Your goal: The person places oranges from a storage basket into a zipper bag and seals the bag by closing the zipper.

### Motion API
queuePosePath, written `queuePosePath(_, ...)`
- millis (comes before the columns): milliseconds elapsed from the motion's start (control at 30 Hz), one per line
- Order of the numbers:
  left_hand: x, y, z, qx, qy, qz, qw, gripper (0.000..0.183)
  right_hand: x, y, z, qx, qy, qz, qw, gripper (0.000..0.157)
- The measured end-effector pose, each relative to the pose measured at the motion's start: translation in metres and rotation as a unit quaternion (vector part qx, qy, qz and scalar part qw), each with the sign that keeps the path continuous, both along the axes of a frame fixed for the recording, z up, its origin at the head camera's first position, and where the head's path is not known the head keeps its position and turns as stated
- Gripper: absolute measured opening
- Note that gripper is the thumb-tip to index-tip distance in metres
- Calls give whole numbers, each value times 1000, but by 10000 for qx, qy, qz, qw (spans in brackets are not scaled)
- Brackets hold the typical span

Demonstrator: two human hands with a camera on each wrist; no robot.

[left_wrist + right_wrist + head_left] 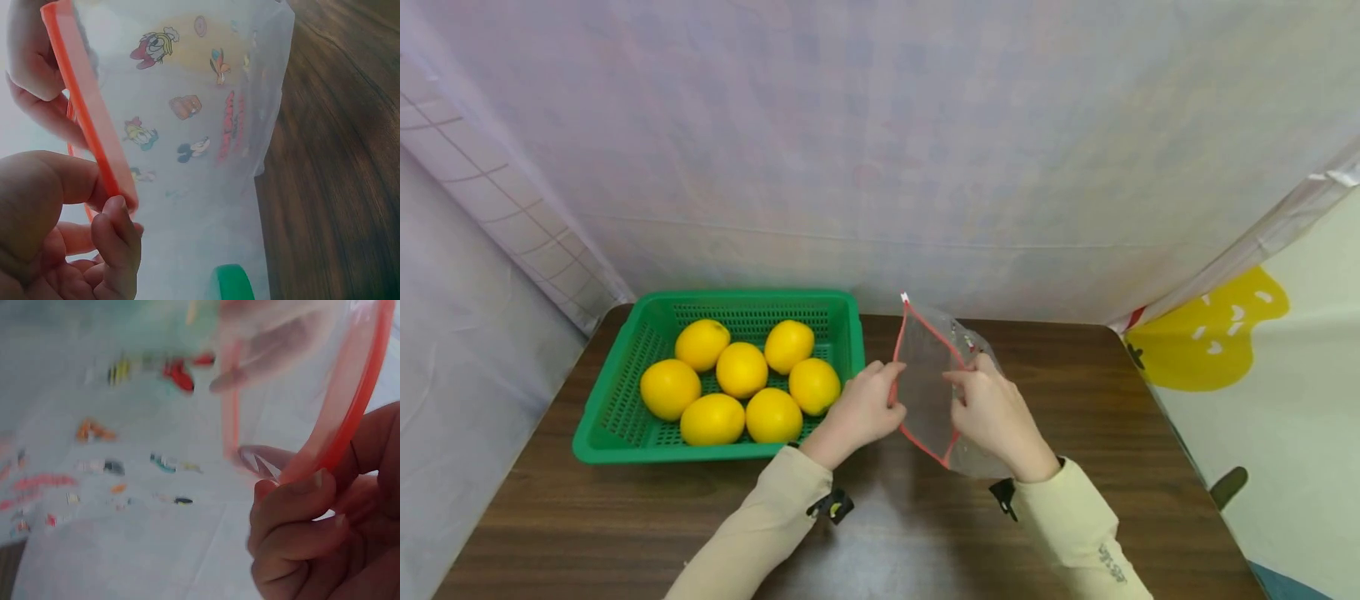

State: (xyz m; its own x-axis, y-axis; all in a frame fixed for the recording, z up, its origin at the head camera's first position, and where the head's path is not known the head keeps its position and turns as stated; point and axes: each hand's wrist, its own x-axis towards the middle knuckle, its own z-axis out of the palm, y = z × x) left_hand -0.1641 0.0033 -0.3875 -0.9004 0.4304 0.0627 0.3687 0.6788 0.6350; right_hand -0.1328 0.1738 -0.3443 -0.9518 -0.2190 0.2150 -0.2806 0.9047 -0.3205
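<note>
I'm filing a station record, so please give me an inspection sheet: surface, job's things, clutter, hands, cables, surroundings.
Surface: dark wood-grain table.
Job's things: clear printed bag with red edging, mouth spread open; green basket holding seven yellow fruits.
Clutter: nothing seen.
Hands: left hand and right hand grip opposite sides of the bag's mouth.
Cables: nothing seen.
Surroundings: pale curtain behind; yellow shape at far right.

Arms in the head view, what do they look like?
The left sleeve and right sleeve are pale cream, the right marked with dark print too small to read. A black strap shows at each wrist. The left hand and right hand wear no gloves.
</note>
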Motion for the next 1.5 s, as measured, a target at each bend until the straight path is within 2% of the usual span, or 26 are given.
queuePosePath(133,0,-2,-1,41,27,0,10000,55,-4,6,6,429,-337,-9,9985,31)
queuePosePath(267,-1,-6,-1,-20,7,27,10000,59,-7,13,13,557,-586,65,9967,12)
queuePosePath(367,-1,-8,-1,-114,-53,33,9999,63,-7,19,17,622,-716,14,9955,22)
queuePosePath(467,-1,-9,-1,-243,-164,51,9996,68,-7,25,22,904,-808,18,9926,8)
queuePosePath(500,-1,-9,0,-279,-204,53,9994,69,-7,27,24,1051,-849,36,9908,10)
queuePosePath(633,0,-8,1,-401,-302,52,9987,75,-6,35,33,1702,-1113,109,9790,48)
queuePosePath(767,2,-7,0,-450,-298,-75,9985,81,-3,39,39,2191,-1607,18,9624,62)
queuePosePath(867,3,-5,0,-386,-258,-108,9989,85,-1,40,45,2483,-1901,-91,9498,60)
queuePosePath(1000,0,-7,3,-265,-230,-43,9994,86,-3,43,56,2620,-2229,-353,9383,27)
queuePosePath(1033,0,-8,5,-234,-238,-38,9994,85,-4,45,58,2585,-2318,-420,9369,24)
queuePosePath(1167,-1,-12,6,-60,-414,-72,9991,86,-8,50,62,2434,-2353,-475,9398,21)
queuePosePath(1300,0,-16,6,54,-622,-61,9980,86,-9,54,61,2257,-2269,-325,9469,28)
queuePosePath(1500,4,-18,5,38,-620,-140,9980,81,-7,61,57,1732,-2293,-18,9578,61)
